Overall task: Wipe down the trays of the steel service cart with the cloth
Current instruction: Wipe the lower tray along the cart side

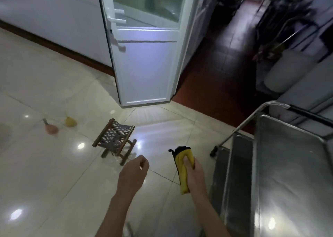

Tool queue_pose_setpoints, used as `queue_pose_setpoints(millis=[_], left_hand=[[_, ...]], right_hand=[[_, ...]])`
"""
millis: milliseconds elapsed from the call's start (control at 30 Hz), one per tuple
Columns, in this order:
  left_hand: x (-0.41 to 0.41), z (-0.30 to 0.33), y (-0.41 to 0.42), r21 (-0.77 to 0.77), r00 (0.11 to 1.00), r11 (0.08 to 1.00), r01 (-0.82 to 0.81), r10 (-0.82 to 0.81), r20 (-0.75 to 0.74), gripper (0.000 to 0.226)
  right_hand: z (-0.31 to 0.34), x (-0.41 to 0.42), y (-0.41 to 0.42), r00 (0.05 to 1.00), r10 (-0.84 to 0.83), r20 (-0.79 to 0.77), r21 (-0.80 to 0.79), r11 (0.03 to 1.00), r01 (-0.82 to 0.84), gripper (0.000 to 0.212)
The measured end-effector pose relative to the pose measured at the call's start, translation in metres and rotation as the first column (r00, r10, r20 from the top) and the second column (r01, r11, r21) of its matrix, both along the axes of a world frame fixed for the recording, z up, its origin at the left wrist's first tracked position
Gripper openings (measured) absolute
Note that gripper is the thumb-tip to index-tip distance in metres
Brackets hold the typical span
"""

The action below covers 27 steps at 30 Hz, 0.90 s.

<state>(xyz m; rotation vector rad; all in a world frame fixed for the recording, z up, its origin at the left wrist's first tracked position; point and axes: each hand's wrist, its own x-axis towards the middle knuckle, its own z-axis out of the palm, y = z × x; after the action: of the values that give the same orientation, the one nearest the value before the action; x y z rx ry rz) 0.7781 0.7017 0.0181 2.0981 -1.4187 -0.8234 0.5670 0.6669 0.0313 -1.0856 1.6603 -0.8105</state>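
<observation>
Cloth (pixel 182 172): soft, light, folded; right hand (pixel 193 173) is gripping its middle, off the floor, beside cart (pixel 288 173) | left hand (pixel 134 172) is hanging loosely curled, holding nothing | best taken bunched, palm flattening it onto steel trays.

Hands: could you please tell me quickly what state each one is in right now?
Left hand: fingers loosely curled, holding nothing.
Right hand: grips the cloth, away from the cart.
</observation>
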Motion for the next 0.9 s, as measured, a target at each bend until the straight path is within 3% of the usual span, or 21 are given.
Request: queue_pose_setpoints(millis=[233, 433, 500, 633, 733, 900], left_hand=[[-0.025, -0.004, -0.12, 0.025, 0.946, 0.946, 0.322, -0.321, -0.038, 0.022], [-0.083, -0.01, -0.225, 0.056, 0.836, 0.834, 0.549, -0.547, -0.053, 0.019], [-0.1, -0.012, -0.262, 0.088, 0.796, 0.792, 0.604, -0.605, -0.02, 0.019], [-0.13, -0.001, -0.335, 0.122, 0.731, 0.73, 0.673, -0.681, 0.041, 0.018], [-0.166, 0.011, -0.384, 0.106, 0.709, 0.707, 0.699, -0.705, 0.028, 0.017], [-0.232, 0.015, -0.436, 0.085, 0.593, 0.595, 0.799, -0.804, 0.052, 0.018]], right_hand=[[-0.011, -0.022, -0.049, 0.939, -0.34, 0.045, 0.02, 0.94, 0.34, 0.013], [-0.046, -0.062, -0.112, 0.794, -0.606, 0.054, 0.042, 0.796, 0.604, 0.028], [-0.054, -0.074, -0.143, 0.749, -0.655, 0.099, 0.08, 0.756, 0.65, 0.032], [-0.048, -0.097, -0.207, 0.72, -0.681, 0.134, 0.098, 0.732, 0.674, 0.013], [-0.047, -0.122, -0.243, 0.71, -0.689, 0.146, 0.071, 0.723, 0.687, 0.019], [-0.043, -0.162, -0.268, 0.604, -0.786, 0.129, 0.032, 0.612, 0.79, 0.012]])
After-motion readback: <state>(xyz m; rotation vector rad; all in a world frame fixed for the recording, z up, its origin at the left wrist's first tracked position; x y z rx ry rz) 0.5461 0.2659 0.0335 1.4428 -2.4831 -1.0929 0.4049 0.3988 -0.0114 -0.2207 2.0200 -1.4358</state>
